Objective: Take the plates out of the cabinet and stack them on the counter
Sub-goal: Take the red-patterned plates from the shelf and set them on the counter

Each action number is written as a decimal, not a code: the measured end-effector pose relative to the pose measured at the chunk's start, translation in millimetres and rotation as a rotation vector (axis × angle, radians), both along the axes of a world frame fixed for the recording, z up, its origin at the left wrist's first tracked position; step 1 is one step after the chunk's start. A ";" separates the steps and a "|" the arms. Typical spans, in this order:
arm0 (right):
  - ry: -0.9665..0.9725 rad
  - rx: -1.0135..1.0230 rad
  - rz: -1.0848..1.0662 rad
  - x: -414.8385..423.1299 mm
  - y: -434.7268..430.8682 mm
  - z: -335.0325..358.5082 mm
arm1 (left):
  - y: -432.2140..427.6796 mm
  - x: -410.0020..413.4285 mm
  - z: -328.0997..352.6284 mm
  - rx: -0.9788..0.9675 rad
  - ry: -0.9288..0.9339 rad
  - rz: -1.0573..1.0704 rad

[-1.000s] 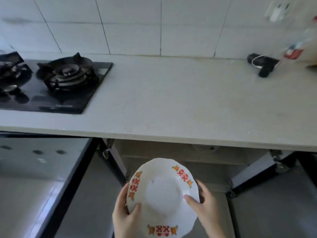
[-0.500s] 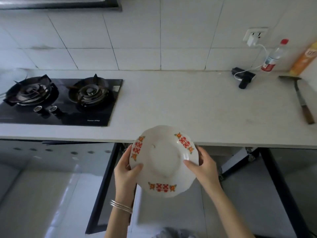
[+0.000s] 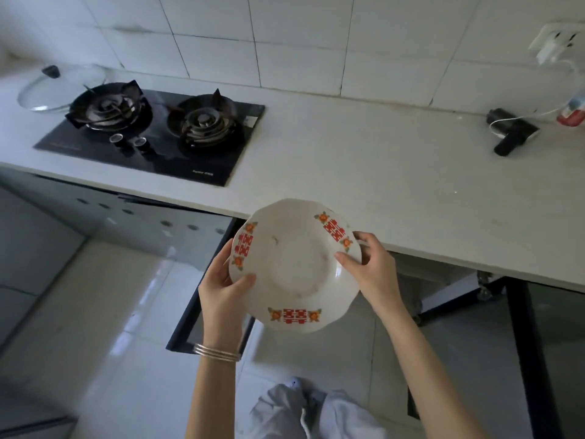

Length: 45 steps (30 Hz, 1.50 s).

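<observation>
A white plate (image 3: 294, 267) with red and orange rim patterns is held in the air, just in front of the counter's front edge. My left hand (image 3: 221, 289) grips its left rim, thumb on the top face. My right hand (image 3: 370, 270) grips its right rim, thumb on top as well. The plate tilts a little toward me and overlaps the edge of the pale counter (image 3: 395, 172). Below the counter the cabinet (image 3: 443, 280) stands open, its inside mostly hidden by the plate and my arms.
A black two-burner gas stove (image 3: 155, 131) is set into the counter at the left, with a glass lid (image 3: 60, 87) behind it. A black device (image 3: 512, 134) on a white cable lies at the back right near a bottle (image 3: 573, 112). An open dark cabinet door (image 3: 205, 299) hangs below.
Both hands have raised the plate from low in front of the cabinet up to the counter's edge. The view has risen and swung left, showing more of the stove.
</observation>
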State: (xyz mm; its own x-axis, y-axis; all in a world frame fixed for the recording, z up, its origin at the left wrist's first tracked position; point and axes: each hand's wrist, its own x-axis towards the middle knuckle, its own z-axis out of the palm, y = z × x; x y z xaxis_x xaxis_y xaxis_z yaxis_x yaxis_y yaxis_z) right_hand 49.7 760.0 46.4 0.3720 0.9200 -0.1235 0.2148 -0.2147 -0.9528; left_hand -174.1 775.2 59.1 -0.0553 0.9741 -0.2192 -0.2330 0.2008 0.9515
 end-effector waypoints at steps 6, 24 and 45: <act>0.021 0.017 0.172 -19.5 2.8 -1.7 | -34.2 -21.2 -1.9 -0.069 0.023 0.225; -0.024 -0.017 0.755 -163.6 -4.2 -0.2 | -141.4 -132.0 2.4 -0.147 0.045 0.747; 0.005 0.030 1.024 -474.6 -61.6 8.0 | -250.8 -388.2 13.0 -0.119 0.008 1.093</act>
State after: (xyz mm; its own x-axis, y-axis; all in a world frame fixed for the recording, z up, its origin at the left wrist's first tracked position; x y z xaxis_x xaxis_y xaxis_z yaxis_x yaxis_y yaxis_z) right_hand -424.9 698.4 54.4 -0.5945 0.7985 -0.0947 0.2774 0.0931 -0.9562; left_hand -562.3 524.4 72.2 -0.8771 0.3713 -0.3047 -0.3353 -0.0194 0.9419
